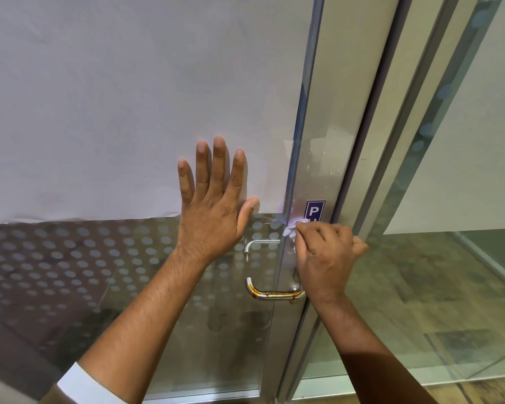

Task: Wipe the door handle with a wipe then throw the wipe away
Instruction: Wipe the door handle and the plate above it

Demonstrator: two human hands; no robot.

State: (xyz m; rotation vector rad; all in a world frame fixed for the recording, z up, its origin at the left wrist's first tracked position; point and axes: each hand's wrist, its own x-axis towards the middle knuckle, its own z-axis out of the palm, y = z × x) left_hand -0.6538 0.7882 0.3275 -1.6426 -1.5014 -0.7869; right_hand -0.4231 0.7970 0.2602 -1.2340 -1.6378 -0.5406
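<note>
Wipe (289, 230) is bunched in the closed right hand (325, 259) on the handle (274, 294), while the left hand (213, 196) is pressed flat and open against the door (129, 97). Orange grime on the lower bar could be missed if only the upright is rubbed.

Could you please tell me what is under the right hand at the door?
A white wipe pokes out beneath the right hand, on the metal door handle. The handle's upper part is hidden.
</note>
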